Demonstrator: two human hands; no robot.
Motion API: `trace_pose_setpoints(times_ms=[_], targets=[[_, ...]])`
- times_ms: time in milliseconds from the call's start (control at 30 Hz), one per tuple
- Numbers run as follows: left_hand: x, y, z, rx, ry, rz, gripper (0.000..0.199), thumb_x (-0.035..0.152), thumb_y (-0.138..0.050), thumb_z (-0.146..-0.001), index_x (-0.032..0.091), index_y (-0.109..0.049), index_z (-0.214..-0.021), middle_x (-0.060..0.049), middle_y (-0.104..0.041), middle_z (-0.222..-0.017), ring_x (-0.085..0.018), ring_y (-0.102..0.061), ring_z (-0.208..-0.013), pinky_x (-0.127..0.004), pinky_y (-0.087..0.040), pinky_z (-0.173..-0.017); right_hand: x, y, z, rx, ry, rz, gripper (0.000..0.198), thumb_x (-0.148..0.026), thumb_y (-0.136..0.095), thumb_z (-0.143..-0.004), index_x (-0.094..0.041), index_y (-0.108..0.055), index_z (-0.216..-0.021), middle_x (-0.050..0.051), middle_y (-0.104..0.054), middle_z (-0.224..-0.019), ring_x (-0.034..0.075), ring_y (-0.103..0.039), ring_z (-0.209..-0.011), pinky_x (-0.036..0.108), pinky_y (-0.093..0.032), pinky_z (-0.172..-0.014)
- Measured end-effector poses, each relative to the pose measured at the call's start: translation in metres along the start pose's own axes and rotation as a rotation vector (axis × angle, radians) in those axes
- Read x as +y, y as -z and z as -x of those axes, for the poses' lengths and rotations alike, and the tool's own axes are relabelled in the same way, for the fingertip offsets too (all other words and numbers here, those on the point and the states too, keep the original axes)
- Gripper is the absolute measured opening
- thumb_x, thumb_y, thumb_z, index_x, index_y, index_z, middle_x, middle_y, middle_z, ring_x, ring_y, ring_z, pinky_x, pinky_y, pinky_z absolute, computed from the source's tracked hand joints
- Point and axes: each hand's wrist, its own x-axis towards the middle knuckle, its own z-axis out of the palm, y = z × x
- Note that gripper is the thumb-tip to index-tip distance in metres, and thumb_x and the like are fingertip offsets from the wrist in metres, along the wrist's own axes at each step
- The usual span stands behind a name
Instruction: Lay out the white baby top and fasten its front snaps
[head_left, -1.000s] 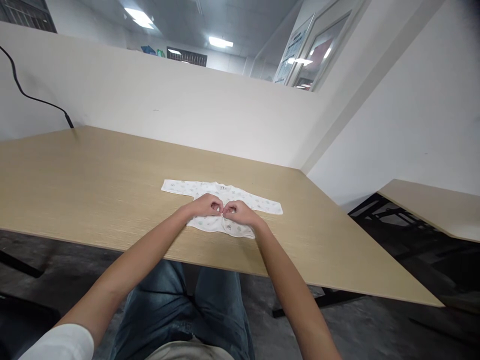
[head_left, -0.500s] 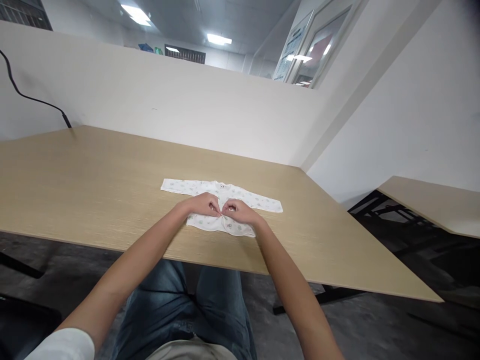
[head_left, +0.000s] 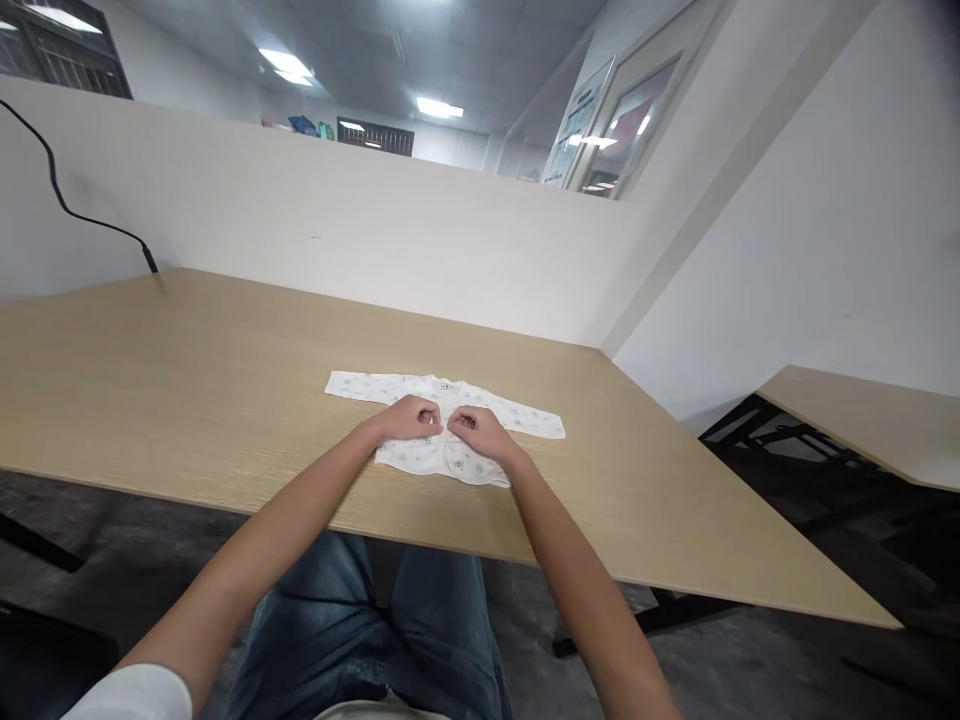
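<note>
A small white baby shirt (head_left: 420, 458) with a scattered print lies spread on the table, its sleeves stretched out to both sides and its collar on the far side. Over the middle of its front, my left hand (head_left: 411, 417) is closed, thumb and fingertips pinched at the cloth near the centre line. My right hand (head_left: 480, 430) mirrors it just to the right, also in a pinch at the front of the shirt. A narrow gap separates the two sets of fingertips. Exactly what bit of cloth lies between them is too small to make out.
The wooden table (head_left: 225, 400) ends at a white partition (head_left: 375, 235) at the back. A black cable (head_left: 97, 222) hangs down to its far left corner. Another table (head_left: 862, 420) stands to the right. My legs are below the front edge.
My fingertips, which met at the shirt's centre, are now slightly apart. The view has tipped up a little, so everything sits lower in the picture. The shirt lies as before.
</note>
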Motion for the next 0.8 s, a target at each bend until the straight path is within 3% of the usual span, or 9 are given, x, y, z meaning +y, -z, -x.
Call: trace_pose_setpoints(times_ms=[333, 433, 533, 800], targets=[[0.0041, -0.0032, 0.001, 0.011, -0.012, -0.09, 0.047, 0.054, -0.055, -0.093, 0.018, -0.057, -0.063, 0.004, -0.045, -0.057, -0.011, -0.04, -0.058, -0.025, -0.026, -0.056, -0.002, 0.0001, 0.0001, -0.001, 0.03, 0.054, 0.03, -0.041, -0.055, -0.091, -0.018, -0.063, -0.073, -0.001, -0.059, -0.071, 0.014, -0.047, -0.07, 0.025, -0.034, -0.066], [0.0052, -0.0024, 0.0008, -0.008, 0.003, -0.079, 0.05, 0.056, -0.052, -0.095, 0.017, -0.063, -0.067, 0.001, -0.055, -0.059, -0.013, -0.046, -0.058, -0.025, -0.03, -0.057, -0.0031, 0.0006, 0.0001, -0.001, 0.045, 0.068, 0.036, -0.043, -0.053, -0.094, -0.018, -0.057, -0.068, -0.003, -0.052, -0.066, 0.013, -0.044, -0.068, 0.025, -0.032, -0.065], [0.003, -0.0028, -0.0006, -0.013, 0.028, -0.059, 0.049, 0.056, -0.049, -0.097, 0.017, -0.072, -0.077, 0.0, -0.062, -0.062, -0.014, -0.054, -0.06, -0.025, -0.035, -0.06, -0.0012, 0.0003, -0.0012, -0.007, 0.046, 0.059, 0.04, -0.047, -0.052, -0.096, -0.018, -0.061, -0.07, -0.003, -0.052, -0.065, 0.013, -0.045, -0.067, 0.025, -0.032, -0.064], [-0.0025, -0.0039, -0.0029, 0.001, 0.031, -0.1, 0.052, 0.055, -0.042, -0.1, 0.019, -0.074, -0.079, 0.0, -0.063, -0.057, -0.016, -0.059, -0.061, -0.026, -0.039, -0.065, 0.0023, -0.0005, -0.0024, 0.003, 0.044, 0.042, 0.045, -0.052, -0.051, -0.098, -0.018, -0.07, -0.078, -0.001, -0.059, -0.067, 0.015, -0.051, -0.07, 0.026, -0.036, -0.068]])
